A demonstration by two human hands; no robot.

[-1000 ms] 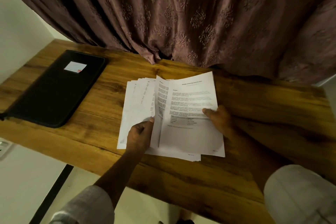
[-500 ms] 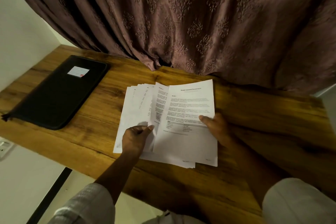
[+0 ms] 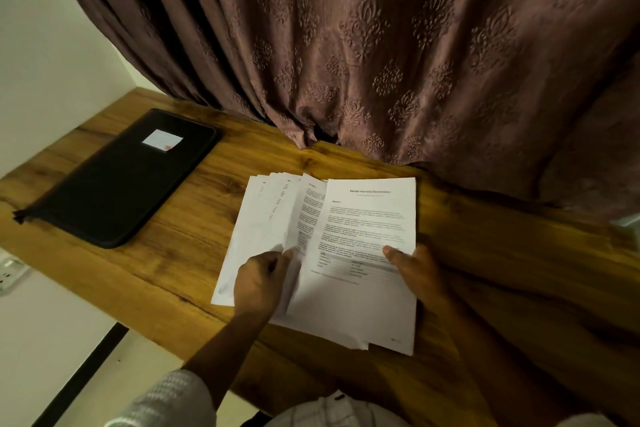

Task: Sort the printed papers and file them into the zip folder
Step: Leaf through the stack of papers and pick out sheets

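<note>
A fanned stack of printed white papers (image 3: pixel 363 225) lies on the wooden desk (image 3: pixel 519 270) in front of me. The top sheet, headed with a title and text, sits on the right of the fan. My left hand (image 3: pixel 259 279) pinches the edges of the sheets on the fan's left side. My right hand (image 3: pixel 417 270) holds the top sheet by its right edge, thumb on the printed side. A closed black zip folder (image 3: pixel 114 184) with a white label lies flat at the desk's far left, apart from both hands.
A brown patterned curtain (image 3: pixel 381 62) hangs along the desk's back edge. A white wall stands at the left, with a power strip (image 3: pixel 10 274) below the desk's left end. The desk's front edge runs diagonally just below the papers.
The top sheet, lifted and bent a second ago, has come down flatter onto the fan. My left hand's fingers have curled in tighter on the sheets. The view has tilted upward slightly.
</note>
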